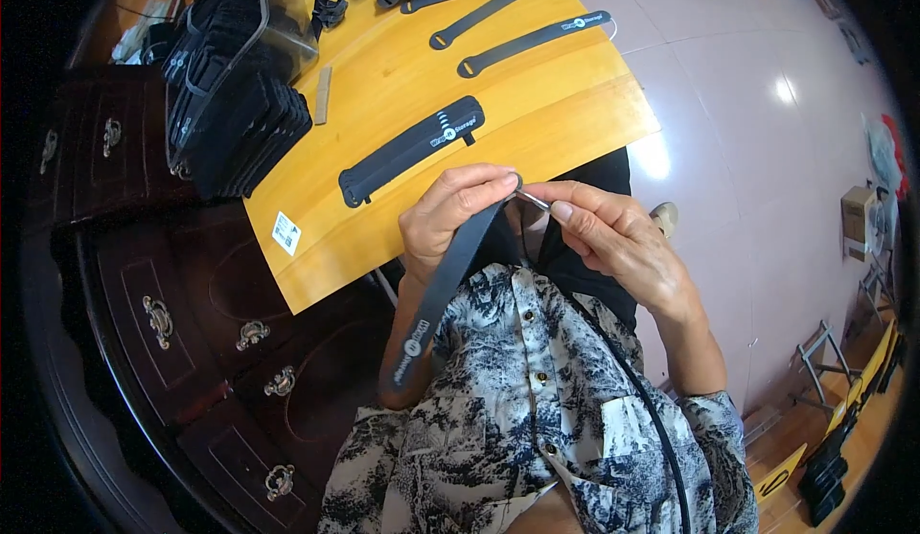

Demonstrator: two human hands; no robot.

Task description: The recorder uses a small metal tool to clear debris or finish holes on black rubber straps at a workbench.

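My left hand (443, 210) pinches one end of a black strap (439, 295) just off the table's near edge. The strap's printed other end hangs down over my left forearm. Closed around a thin, shiny metal tool (535, 200) is my right hand (621, 239); its fingers hide most of the tool, so its exact kind cannot be told. The tool's tip meets the strap end at my left fingertips. On the table beyond my hands lies a banded bundle of black straps (412, 151).
Several loose black straps, one a single strap (532, 44), lie on the far side of the yellow wooden table (565, 103). A clear bin (287, 17) and stacked black straps (259, 132) stand at its left. A white label (286, 233) sits near the left corner. Dark drawers (216, 295) flank the table.
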